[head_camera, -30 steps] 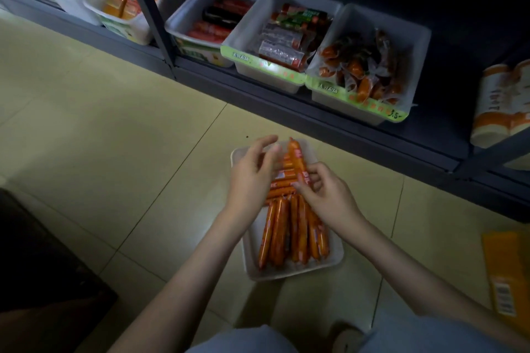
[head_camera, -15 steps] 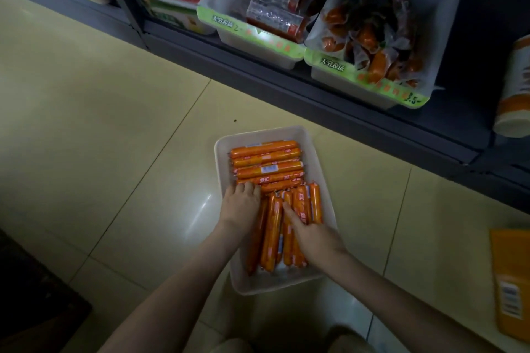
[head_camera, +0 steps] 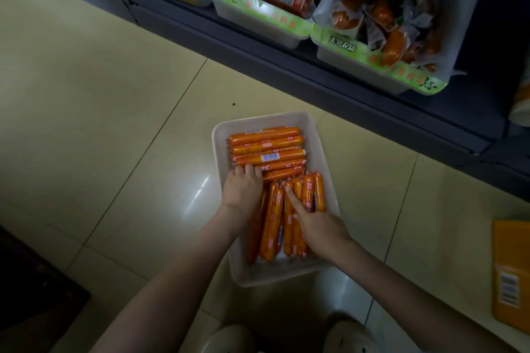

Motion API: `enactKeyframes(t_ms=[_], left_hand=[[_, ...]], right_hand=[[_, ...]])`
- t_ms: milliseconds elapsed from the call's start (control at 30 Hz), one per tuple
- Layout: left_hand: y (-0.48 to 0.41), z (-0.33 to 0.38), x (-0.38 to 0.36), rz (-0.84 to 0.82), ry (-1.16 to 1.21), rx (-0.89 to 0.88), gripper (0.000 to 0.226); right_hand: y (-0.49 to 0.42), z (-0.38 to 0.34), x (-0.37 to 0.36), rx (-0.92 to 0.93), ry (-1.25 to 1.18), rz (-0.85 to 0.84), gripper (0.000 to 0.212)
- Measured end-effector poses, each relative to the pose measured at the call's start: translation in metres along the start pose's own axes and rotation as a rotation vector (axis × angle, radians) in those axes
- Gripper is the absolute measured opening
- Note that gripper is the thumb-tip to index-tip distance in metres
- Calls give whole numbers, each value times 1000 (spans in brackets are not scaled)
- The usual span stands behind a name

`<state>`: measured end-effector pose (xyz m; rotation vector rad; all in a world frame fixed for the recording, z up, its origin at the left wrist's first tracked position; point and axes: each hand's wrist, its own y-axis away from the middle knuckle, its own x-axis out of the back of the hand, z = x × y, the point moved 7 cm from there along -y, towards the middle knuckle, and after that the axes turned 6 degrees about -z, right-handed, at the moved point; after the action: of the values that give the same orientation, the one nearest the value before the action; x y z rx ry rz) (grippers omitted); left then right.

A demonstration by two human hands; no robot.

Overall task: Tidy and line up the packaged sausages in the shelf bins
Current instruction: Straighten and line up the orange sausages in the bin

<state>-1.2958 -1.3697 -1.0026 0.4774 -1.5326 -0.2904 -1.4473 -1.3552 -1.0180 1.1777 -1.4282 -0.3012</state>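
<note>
White tray (head_camera: 222, 137) sat on tiled floor (head_camera: 114, 123), well below shelf bins (head_camera: 355, 64). Packaged sausages filled tray: crosswise row (head_camera: 266, 147) at far end, lengthwise row (head_camera: 272, 223) at near end.

Left hand (head_camera: 243, 195) reached in over tray's left rim, palm down, fingers flat and together, pressing near-left end of crosswise row.

Right hand (head_camera: 318, 223) lay on lengthwise row, one digit stretched straight along sausages, others bent down among them. Could not tell whether it gripped any.

Both forearms angled inward toward tray.
</note>
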Motion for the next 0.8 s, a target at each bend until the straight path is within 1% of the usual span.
enactKeyframes(t_ms=[100,167,200,233,267,333,367,400,433,467,533,633,700,800], left_hand=[[10,1,18,63,-60,-106,27],[21,1,34,92,-61,-138,27],[28,-3,42,108,1,-114,26],[33,-10,50,117,110,-69,26],[37,-21,54,116,292,0,25],[52,-41,57,82,716,100,26],[58,-47,57,69,887,114,25],[63,-48,58,65,1005,96,24],[69,-47,62,51,1096,55,22],[75,-43,67,31,1167,1,21],[89,-34,78,-15,1231,-109,19],[107,-29,91,-41,1253,-214,18],[116,-26,100,-38,1203,-269,16],[127,-16,112,-46,1061,-322,10]], right_hand=[[1,2,2,-18,-17,8,65],[3,5,6,-18,-126,19,60],[6,6,11,-8,-226,50,57],[9,8,20,3,-342,96,54],[11,9,28,12,-477,136,52],[20,9,46,32,-858,198,48],[25,7,56,60,-1076,239,45],[32,5,70,108,-1267,297,42],[41,3,85,169,-1408,363,38],[52,0,101,231,-1495,428,32],[79,-6,130,323,-1491,535,20],[110,-20,155,412,-1387,644,18],[124,-29,163,442,-1334,694,17],[144,-45,171,482,-1131,759,16]])
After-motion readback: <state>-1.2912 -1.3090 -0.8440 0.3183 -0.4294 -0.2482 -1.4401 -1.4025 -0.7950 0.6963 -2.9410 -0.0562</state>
